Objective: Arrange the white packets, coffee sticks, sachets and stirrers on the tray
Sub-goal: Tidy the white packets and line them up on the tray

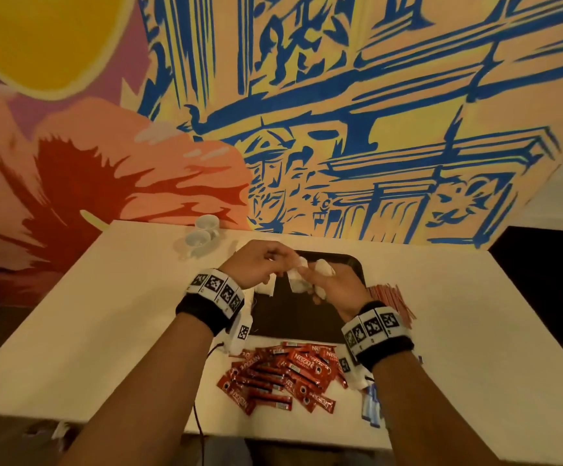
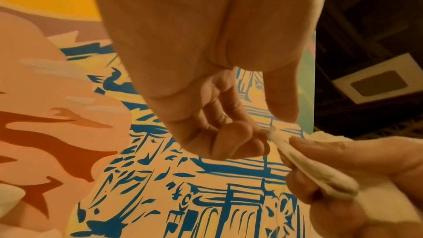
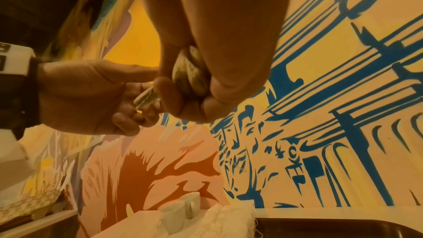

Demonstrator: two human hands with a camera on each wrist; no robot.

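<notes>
Nearest me on the table (image 1: 71, 314), the coffee sticks (image 1: 280, 375) lie heaped, unsorted. Above the dark tray (image 1: 293, 317), my right hand (image 1: 333, 287) clutches a bunch of white packets (image 1: 325, 267) while my left hand (image 1: 256, 264) pinches one out. I'm sorting packets; next I should lay this one flat on the tray.
</notes>
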